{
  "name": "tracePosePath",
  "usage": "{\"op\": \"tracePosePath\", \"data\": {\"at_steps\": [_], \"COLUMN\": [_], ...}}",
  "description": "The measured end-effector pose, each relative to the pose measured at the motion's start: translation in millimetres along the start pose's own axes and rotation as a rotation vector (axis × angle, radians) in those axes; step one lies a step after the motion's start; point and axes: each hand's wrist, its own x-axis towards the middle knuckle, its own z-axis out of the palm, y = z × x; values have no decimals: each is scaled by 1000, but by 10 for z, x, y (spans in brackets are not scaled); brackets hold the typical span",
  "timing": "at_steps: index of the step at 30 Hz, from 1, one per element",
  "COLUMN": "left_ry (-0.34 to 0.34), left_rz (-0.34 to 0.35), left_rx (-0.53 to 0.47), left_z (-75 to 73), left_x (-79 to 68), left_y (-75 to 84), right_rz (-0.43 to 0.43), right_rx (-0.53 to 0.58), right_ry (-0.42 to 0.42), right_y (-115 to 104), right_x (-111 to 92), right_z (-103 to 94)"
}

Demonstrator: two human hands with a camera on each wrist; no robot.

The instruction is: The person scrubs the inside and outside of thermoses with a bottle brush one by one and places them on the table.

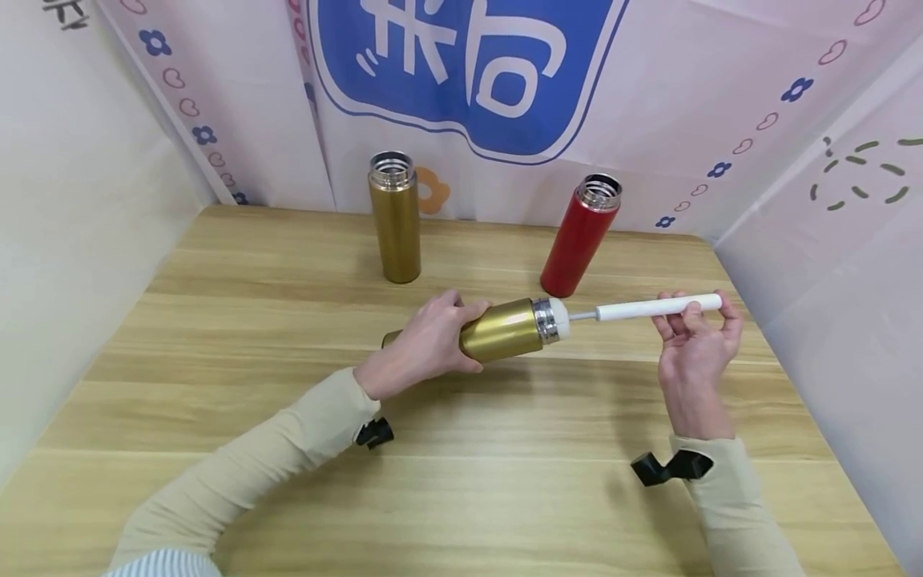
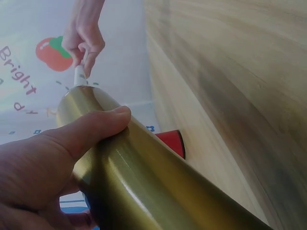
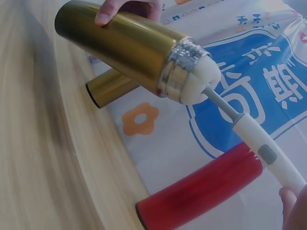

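My left hand point(image 1: 433, 336) grips a gold thermos flask point(image 1: 505, 330) round its body and holds it on its side, its metal mouth facing right. In my right hand point(image 1: 695, 344) is the white handle point(image 1: 649, 308) of a bottle brush, pinched between thumb and fingers. A thin grey rod joins that handle to the white sponge head point(image 3: 201, 81), which sits at the flask's mouth, partly inside and bulging out over the rim. The right wrist view shows a grey button point(image 3: 267, 154) on the handle. From the left wrist, the flask's body hides most of the brush.
Behind the hands, a second gold flask point(image 1: 396, 224) and a red flask point(image 1: 580, 240) stand uncapped on the wooden table point(image 1: 505, 497). A printed cloth point(image 1: 649, 96) hangs at the table's back edge, with pale walls at both sides.
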Motion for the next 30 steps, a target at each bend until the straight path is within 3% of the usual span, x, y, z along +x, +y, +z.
{"op": "tracePosePath", "data": {"at_steps": [6,13,19,24,30], "left_ry": [-5,-32,-10,-20,-26], "left_rz": [-5,33,31,23,-37], "left_rx": [-2,12,3,3,35], "left_z": [30,81,118,115,90], "left_x": [-4,43,52,43,-10], "left_y": [14,164,159,124,-6], "right_rz": [3,5,-9,-3,-10], "right_rx": [-18,-186,-240,-217,-117], "right_ry": [-50,-176,-194,-183,-154], "right_y": [131,462,605,572,359], "right_x": [-101,-390,-497,-446,-273], "right_z": [17,118,128,90,-2]}}
